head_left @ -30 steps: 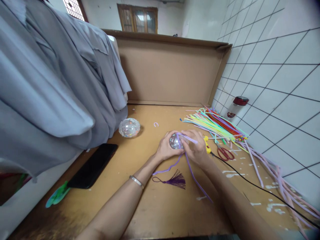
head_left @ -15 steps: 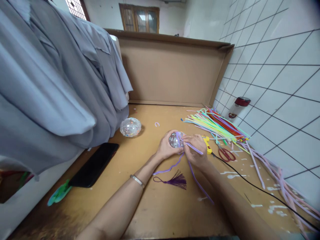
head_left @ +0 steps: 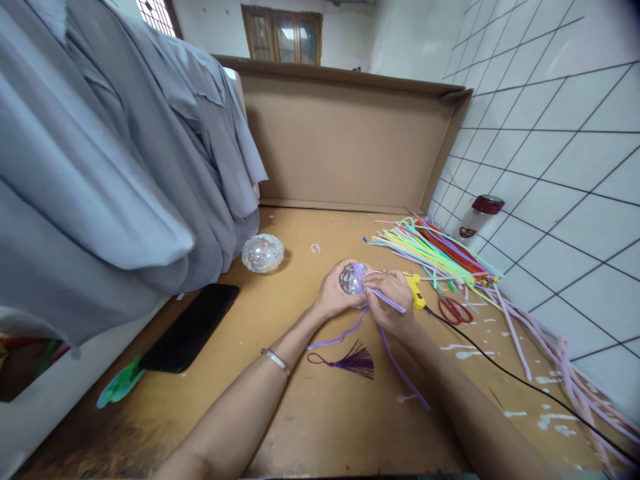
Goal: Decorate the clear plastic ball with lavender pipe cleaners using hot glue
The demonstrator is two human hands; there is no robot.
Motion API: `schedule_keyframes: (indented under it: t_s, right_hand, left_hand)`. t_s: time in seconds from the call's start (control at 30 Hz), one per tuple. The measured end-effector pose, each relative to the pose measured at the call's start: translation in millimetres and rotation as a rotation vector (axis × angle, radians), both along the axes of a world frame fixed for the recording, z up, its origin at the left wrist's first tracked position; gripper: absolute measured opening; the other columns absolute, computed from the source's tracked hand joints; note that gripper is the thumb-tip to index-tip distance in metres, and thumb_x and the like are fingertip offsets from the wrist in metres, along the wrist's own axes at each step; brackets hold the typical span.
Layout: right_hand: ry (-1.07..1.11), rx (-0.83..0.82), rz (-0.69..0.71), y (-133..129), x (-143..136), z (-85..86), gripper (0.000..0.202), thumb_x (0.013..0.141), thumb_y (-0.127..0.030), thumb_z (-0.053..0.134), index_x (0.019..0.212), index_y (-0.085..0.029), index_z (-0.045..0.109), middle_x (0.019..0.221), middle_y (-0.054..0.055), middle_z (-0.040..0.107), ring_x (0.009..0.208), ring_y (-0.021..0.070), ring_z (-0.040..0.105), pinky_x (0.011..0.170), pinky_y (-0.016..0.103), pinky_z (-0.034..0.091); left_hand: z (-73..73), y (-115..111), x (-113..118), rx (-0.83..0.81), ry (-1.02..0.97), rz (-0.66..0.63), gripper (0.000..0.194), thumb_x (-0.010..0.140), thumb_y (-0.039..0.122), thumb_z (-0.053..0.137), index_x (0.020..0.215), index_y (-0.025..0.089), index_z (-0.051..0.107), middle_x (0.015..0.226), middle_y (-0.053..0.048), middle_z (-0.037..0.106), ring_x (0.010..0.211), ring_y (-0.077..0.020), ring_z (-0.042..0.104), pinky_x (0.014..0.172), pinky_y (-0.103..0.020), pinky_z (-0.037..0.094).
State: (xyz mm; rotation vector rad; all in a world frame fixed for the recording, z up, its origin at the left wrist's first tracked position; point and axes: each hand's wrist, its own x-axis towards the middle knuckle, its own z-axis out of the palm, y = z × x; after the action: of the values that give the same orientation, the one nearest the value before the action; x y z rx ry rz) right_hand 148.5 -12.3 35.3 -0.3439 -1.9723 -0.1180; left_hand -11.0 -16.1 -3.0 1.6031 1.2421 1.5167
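My left hand (head_left: 334,292) is wrapped round the left side of a clear ball (head_left: 349,279) with speckled bits in it. At the ball's right side, my right hand (head_left: 391,298) pinches a purple pipe cleaner (head_left: 391,301) that lies against the ball, its free end sticking out to the lower right. More purple strands run over the ball's front, and two lengths trail below onto the table. Just below the hands lies a dark purple tassel (head_left: 354,362) with a loop at its left end.
A second clear ball (head_left: 263,253) and a black phone (head_left: 190,328) are on the left, beside hanging grey cloth (head_left: 165,160). Toward the right lie a yellow glue gun (head_left: 415,290), red-handled scissors (head_left: 455,311), colourful pipe cleaners (head_left: 435,252) and a jar (head_left: 480,217). Cardboard (head_left: 345,143) stands behind.
My right fingers have shifted slightly on the purple strand at the ball. The whole view has moved a little; both hands keep their hold.
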Motion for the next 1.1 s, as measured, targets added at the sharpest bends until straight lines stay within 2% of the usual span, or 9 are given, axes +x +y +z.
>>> schedule_keyframes:
  t_s: [0.33,0.57,0.8,1.1]
  right_hand:
    - [-0.035,-0.033,0.053,2,2,-3.5,0.018,0.085,-0.008,0.054,0.093,-0.023,0.057,0.088,0.004,0.074,0.082,0.0194,0.07,0.074,0.038,0.046]
    - [-0.024,-0.055,0.049,-2,1,-0.6,0.018,0.086,-0.008,0.05,0.092,-0.023,0.057,0.086,0.004,0.072,0.082,0.0201,0.068,0.075,0.04,0.046]
    - [0.048,-0.131,0.083,-1,0,-6.8,0.017,0.087,-0.01,0.05,0.092,-0.025,0.057,0.085,0.003,0.069,0.09,0.0227,0.067,0.083,0.045,0.049]
    - [0.123,-0.21,0.098,-1,-4,-18.6,0.013,0.091,-0.014,0.049,0.093,-0.024,0.057,0.09,0.005,0.067,0.092,0.0222,0.065,0.084,0.043,0.053]
  left_hand:
    - [5.4,-2,-2,-0.05,-0.007,-0.018,0.071,0.053,0.022,0.079,0.12,0.016,0.057,0.112,-0.006,0.066,0.104,-0.0246,0.064,0.097,-0.036,0.05]
    - [7.1,-4,1,-0.077,-0.084,-0.055,0.07,0.052,0.024,0.079,0.118,0.016,0.057,0.109,-0.006,0.067,0.102,-0.0238,0.064,0.095,-0.034,0.05]
    - [12.0,-7,4,-0.109,-0.081,-0.082,0.062,0.056,0.017,0.075,0.115,0.017,0.057,0.106,-0.003,0.068,0.099,-0.0221,0.065,0.093,-0.033,0.053]
    - [5.2,-3,5,-0.054,0.023,0.019,0.061,0.055,0.017,0.079,0.113,0.018,0.059,0.114,-0.007,0.063,0.11,-0.025,0.062,0.102,-0.038,0.049]
